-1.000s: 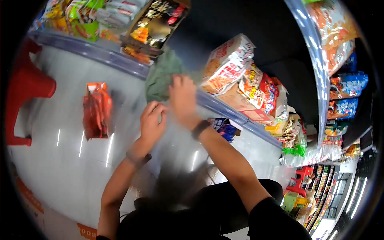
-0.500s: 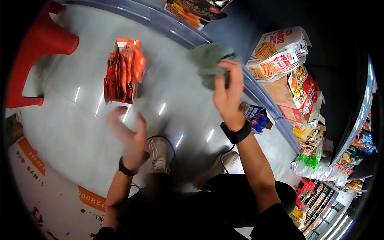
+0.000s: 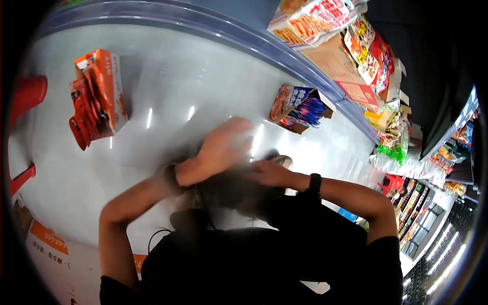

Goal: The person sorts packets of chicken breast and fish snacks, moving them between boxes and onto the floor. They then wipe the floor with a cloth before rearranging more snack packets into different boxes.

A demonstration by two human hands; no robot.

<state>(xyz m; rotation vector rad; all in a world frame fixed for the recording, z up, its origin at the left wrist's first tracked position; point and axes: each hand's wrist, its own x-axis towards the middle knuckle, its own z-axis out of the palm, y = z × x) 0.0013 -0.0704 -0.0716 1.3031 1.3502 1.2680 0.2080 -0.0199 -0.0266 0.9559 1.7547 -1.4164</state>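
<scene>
Bare hands close together above the floor, between two open snack boxes

The left hand (image 3: 226, 145) and right hand (image 3: 269, 174) are close together over the near part of the floor (image 3: 173, 76), both motion-blurred. The left hand's fingers look extended, but whether they grip anything cannot be told; the right hand's fingers are too smeared to read. A dark area just below them is too blurred to name.

On the left of the floor, the orange box (image 3: 113, 84) is open and holds red-orange packets (image 3: 89, 109), some sticking out over its left side. To the right, nearer the hands, the open blue box (image 3: 284, 101) holds blue packets (image 3: 308, 111) and lies just beside the shelf edge (image 3: 239, 33).

That edge curves from far left to the right. Behind it, a brown carton (image 3: 333, 58) holds yellow and red packets (image 3: 373, 56), with a red-and-white package (image 3: 325, 20) at its far end. Open floor lies between the two boxes and up to the shelf edge. A red stool (image 3: 31, 94) stands at the far left, apart from the orange box.
</scene>
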